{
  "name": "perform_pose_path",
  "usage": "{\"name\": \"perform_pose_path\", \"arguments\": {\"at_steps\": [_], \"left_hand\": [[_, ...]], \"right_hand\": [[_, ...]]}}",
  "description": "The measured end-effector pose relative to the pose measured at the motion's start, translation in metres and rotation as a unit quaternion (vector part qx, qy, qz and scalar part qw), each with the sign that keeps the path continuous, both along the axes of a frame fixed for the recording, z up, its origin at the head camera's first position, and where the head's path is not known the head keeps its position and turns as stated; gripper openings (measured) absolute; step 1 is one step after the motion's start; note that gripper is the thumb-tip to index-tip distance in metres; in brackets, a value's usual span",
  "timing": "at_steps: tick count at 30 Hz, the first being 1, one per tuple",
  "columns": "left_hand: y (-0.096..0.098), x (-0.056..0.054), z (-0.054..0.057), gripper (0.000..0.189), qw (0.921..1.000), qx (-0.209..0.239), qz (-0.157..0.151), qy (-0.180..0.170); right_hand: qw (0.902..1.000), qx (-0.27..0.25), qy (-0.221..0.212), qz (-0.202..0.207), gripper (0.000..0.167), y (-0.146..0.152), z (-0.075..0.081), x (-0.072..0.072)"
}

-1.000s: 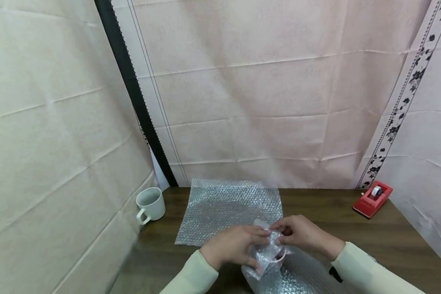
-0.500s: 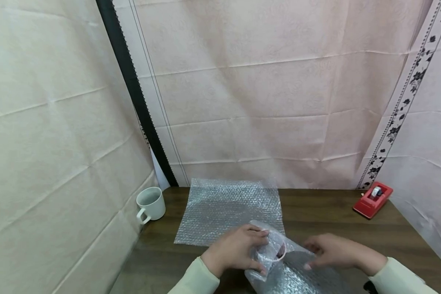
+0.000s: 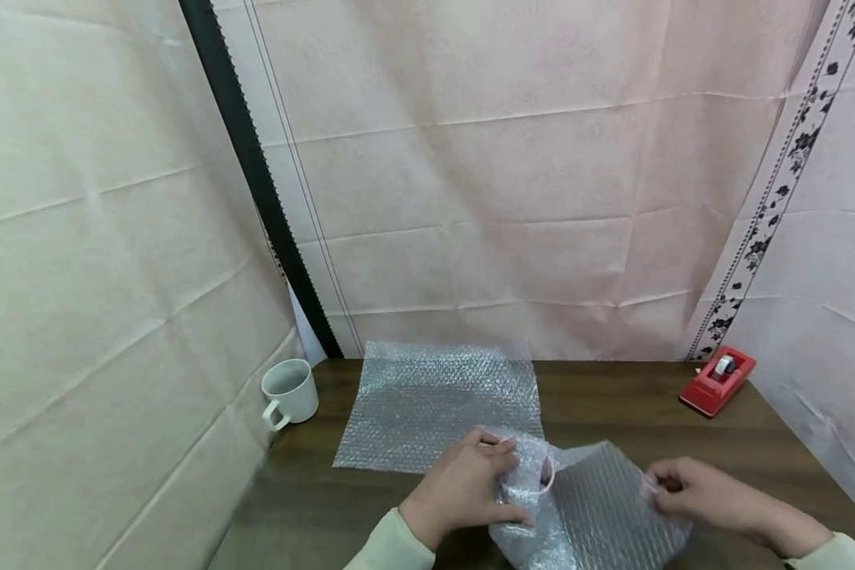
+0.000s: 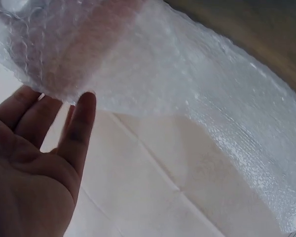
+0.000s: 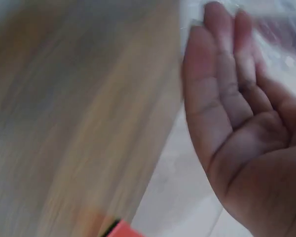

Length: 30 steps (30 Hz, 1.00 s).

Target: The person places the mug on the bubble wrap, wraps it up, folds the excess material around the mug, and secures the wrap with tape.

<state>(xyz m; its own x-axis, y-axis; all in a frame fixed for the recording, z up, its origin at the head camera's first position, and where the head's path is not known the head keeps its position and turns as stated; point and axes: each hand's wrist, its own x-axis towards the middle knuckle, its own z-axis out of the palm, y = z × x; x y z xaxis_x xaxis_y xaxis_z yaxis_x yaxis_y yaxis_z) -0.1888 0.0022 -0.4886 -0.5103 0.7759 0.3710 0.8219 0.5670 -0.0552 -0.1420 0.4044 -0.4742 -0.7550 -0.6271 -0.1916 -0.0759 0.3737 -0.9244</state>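
My left hand (image 3: pixel 463 487) holds a cup (image 3: pixel 547 475) that is partly covered by a sheet of bubble wrap (image 3: pixel 613 503), thumb and fingers spread about its left side. Only part of the cup's pale round rim shows in the head view. In the left wrist view a pinkish shape (image 4: pixel 84 49) shows blurrily through the wrap, with the fingertips touching its edge. At the right, my right hand (image 3: pixel 708 495) pinches the wrap's free edge and holds it raised from the table. The right wrist view shows that hand's palm (image 5: pixel 256 143) beside the wrap.
Another sheet of bubble wrap (image 3: pixel 449 404) lies flat behind the hands on the wooden table (image 3: pixel 613 412). A white mug (image 3: pixel 290 392) stands at the left, near the hanging cloth (image 3: pixel 150 317). A red tape dispenser (image 3: pixel 718 381) sits at the back right.
My right hand has left the cup's top, taken hold of the wrap's edge and drawn it out to the right. The left hand has stayed at the cup.
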Motion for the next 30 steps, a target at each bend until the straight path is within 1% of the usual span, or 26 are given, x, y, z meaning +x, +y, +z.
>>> {"name": "perform_pose_path", "arguments": {"at_steps": [2, 3, 7, 9, 11, 14, 18, 19, 21, 23, 24, 25, 27, 29, 30], "left_hand": [[0.002, 0.002, 0.001, 0.071, 0.9999, -0.005, 0.011, 0.008], [0.002, 0.003, 0.001, 0.070, 0.9998, -0.009, 0.016, 0.010], [0.004, 0.005, 0.002, 0.067, 0.9990, -0.025, 0.034, 0.015], [0.005, 0.006, 0.002, 0.067, 0.9987, -0.028, 0.040, 0.015], [0.007, 0.006, 0.002, 0.067, 0.9988, -0.027, 0.040, 0.011], [0.010, 0.008, 0.001, 0.067, 0.9988, -0.027, 0.036, 0.016], [0.012, 0.009, -0.001, 0.062, 0.9994, -0.013, 0.023, 0.024], [0.013, 0.009, -0.002, 0.061, 0.9996, -0.007, 0.021, 0.020], [0.013, 0.008, -0.003, 0.058, 0.9997, 0.008, 0.024, -0.008], [0.013, 0.007, -0.006, 0.062, 0.9976, 0.028, 0.035, -0.053], [0.013, 0.007, -0.008, 0.066, 0.9951, 0.043, 0.043, -0.078], [0.013, 0.007, -0.010, 0.072, 0.9913, 0.061, 0.052, -0.104], [0.013, 0.008, -0.014, 0.088, 0.9809, 0.097, 0.073, -0.152], [0.012, 0.009, -0.017, 0.104, 0.9717, 0.129, 0.083, -0.180], [0.011, 0.009, -0.017, 0.112, 0.9670, 0.139, 0.087, -0.195]], "right_hand": [[0.9994, -0.019, 0.029, -0.006, 0.019, -0.010, 0.010, -0.006], [0.9989, -0.029, 0.035, -0.009, 0.021, -0.017, 0.015, -0.009], [0.9983, -0.042, 0.028, -0.028, 0.026, -0.055, 0.035, -0.020], [0.9978, -0.050, 0.025, -0.037, 0.029, -0.073, 0.042, -0.024], [0.9969, -0.055, 0.040, -0.041, 0.028, -0.090, 0.045, -0.027], [0.9954, -0.063, 0.054, -0.049, 0.025, -0.110, 0.046, -0.029], [0.9951, -0.045, 0.058, -0.067, 0.024, -0.127, 0.043, -0.032], [0.9950, -0.034, 0.063, -0.070, 0.025, -0.130, 0.042, -0.033], [0.9945, -0.005, 0.074, -0.074, 0.026, -0.134, 0.040, -0.033], [0.9919, 0.034, 0.092, -0.081, 0.028, -0.137, 0.038, -0.033], [0.9903, 0.049, 0.098, -0.086, 0.030, -0.136, 0.036, -0.032], [0.9894, 0.057, 0.101, -0.087, 0.034, -0.136, 0.034, -0.031], [0.9891, 0.055, 0.102, -0.090, 0.041, -0.133, 0.032, -0.029], [0.9890, 0.046, 0.112, -0.085, 0.041, -0.130, 0.028, -0.029], [0.9890, 0.042, 0.121, -0.075, 0.039, -0.130, 0.027, -0.029]]}}
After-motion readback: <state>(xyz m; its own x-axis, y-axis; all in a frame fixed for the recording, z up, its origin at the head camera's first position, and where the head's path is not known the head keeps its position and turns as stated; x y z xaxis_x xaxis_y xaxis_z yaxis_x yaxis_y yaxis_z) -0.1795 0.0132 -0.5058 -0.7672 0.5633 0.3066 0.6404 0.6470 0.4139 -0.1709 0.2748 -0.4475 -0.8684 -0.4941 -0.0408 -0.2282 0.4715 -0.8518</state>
